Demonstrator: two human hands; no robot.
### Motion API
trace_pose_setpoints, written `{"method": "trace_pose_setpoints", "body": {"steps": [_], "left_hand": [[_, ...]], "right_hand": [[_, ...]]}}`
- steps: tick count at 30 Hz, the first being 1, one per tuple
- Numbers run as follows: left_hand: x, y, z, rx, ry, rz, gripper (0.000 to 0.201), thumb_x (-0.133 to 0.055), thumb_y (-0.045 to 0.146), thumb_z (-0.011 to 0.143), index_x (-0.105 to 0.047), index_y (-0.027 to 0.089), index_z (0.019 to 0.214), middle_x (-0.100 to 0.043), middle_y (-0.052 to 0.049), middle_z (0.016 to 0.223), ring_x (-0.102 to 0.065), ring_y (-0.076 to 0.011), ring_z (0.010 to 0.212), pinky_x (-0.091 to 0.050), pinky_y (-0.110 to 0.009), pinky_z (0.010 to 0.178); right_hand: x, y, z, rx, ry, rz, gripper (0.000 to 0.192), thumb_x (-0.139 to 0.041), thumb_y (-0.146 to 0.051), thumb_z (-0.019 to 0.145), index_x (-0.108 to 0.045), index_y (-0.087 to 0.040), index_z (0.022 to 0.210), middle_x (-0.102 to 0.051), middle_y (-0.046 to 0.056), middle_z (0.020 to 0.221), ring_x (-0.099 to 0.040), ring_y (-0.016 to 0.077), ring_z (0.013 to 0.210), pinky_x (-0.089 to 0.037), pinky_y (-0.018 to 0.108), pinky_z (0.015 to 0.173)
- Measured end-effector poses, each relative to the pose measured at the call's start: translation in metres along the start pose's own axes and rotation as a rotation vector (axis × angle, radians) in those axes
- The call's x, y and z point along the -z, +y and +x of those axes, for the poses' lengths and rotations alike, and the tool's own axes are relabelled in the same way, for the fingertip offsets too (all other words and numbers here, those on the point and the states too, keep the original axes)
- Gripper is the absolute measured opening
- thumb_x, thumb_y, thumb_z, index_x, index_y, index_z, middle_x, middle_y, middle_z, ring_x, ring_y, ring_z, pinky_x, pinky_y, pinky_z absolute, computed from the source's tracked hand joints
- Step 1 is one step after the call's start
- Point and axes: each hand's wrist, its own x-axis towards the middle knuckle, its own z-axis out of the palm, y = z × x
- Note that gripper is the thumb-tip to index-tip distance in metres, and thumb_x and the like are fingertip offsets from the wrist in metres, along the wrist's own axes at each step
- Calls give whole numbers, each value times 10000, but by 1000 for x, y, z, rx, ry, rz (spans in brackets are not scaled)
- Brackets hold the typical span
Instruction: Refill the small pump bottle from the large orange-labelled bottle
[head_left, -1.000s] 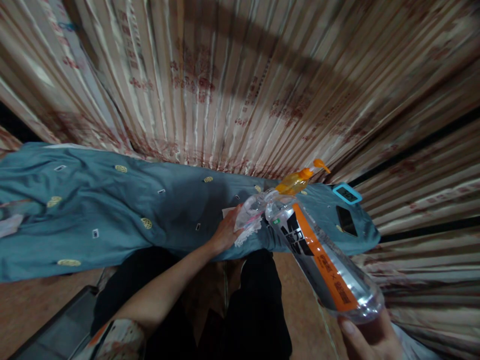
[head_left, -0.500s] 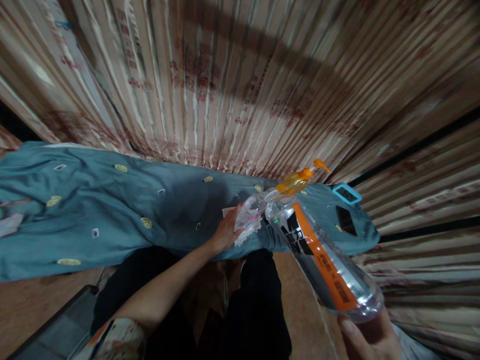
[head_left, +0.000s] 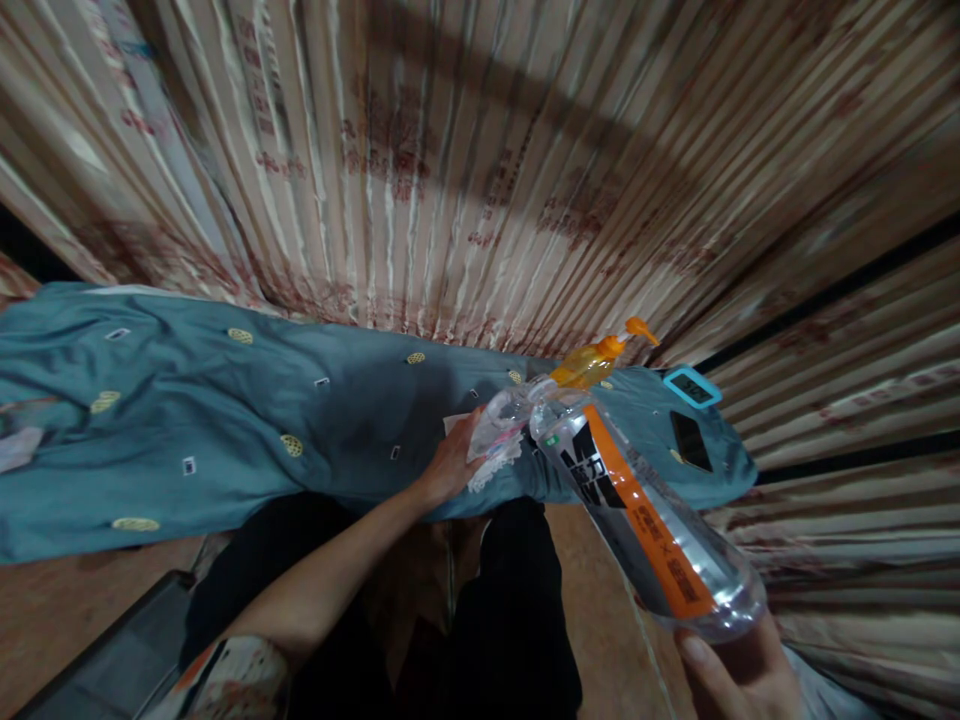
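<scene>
My right hand (head_left: 739, 670) is closed around the base of a large clear plastic bottle (head_left: 649, 520) with an orange, black and silver label. The bottle is tilted, its neck end pointing up and left on the picture. Against that end lies a small clear plastic container (head_left: 506, 415), gripped in my left hand (head_left: 454, 455); whether the two touch cannot be made out. A white lacy-edged tissue or cloth (head_left: 495, 468) shows beneath the container by my left fingers. Just beyond stands a yellow see-through pump bottle (head_left: 581, 368) with an orange pump head.
A teal patterned cloth (head_left: 352, 400) covers the long narrow surface before me. At its right end lie a blue-framed digital display (head_left: 691, 387) and a dark phone-like slab (head_left: 690, 440). A pleated printed curtain (head_left: 450, 180) hangs close behind. A grey box-like object (head_left: 112, 650) is at lower left.
Hardly anything differs. Both hands keep their hold, and the large bottle stays tilted at about the same place, with only a very slight shift of the whole view.
</scene>
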Motion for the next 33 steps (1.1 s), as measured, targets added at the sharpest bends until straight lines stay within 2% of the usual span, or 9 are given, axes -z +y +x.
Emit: {"method": "trace_pose_setpoints", "body": {"steps": [5,11,15,18,24,33], "left_hand": [[1,1,0,8,1,-3,808,-680,256,866,-279,230,1567,-422,-124,1599,-423,-300,1469,-348,-527,1232],[0,0,0,6,-6,-5,818,-662,218,869,-253,242,1576,-405,-111,1612,-417,-285,1472,-328,-523,1244],[-1,-1,0,-4,-1,-5,795,-656,233,873,-269,228,1568,-387,-115,1622,-394,-283,1488,-318,-504,1251],[-2,-1,0,-5,3,-5,791,-658,235,870,-277,223,1564,-396,-115,1616,-393,-284,1488,-319,-501,1252],[0,1,0,10,-2,-20,794,-660,238,872,-274,223,1565,-409,-118,1607,-414,-285,1475,-340,-496,1240],[0,0,0,-18,6,-25,804,-678,247,862,-284,215,1562,-431,-138,1590,-435,-305,1460,-359,-507,1224]], "right_hand": [[0,0,1,-2,29,6,990,-802,-581,689,-418,-178,1507,-560,173,1458,-462,433,1393,-328,565,1175],[3,6,2,28,5,-10,948,-789,-547,722,-410,-198,1517,-540,153,1494,-487,400,1388,-396,508,1147],[-1,1,1,7,34,28,969,-821,-545,672,-445,-183,1488,-570,165,1455,-483,429,1380,-354,541,1167],[-4,-2,0,-2,28,48,992,-820,-561,665,-430,-184,1495,-535,170,1488,-447,435,1406,-306,553,1190],[-2,-3,-1,-24,17,22,1029,-817,-571,668,-393,-181,1521,-524,179,1495,-440,442,1409,-302,570,1188],[-1,0,1,-1,46,8,954,-815,-553,682,-452,-174,1478,-597,173,1412,-532,422,1330,-395,537,1136]]}}
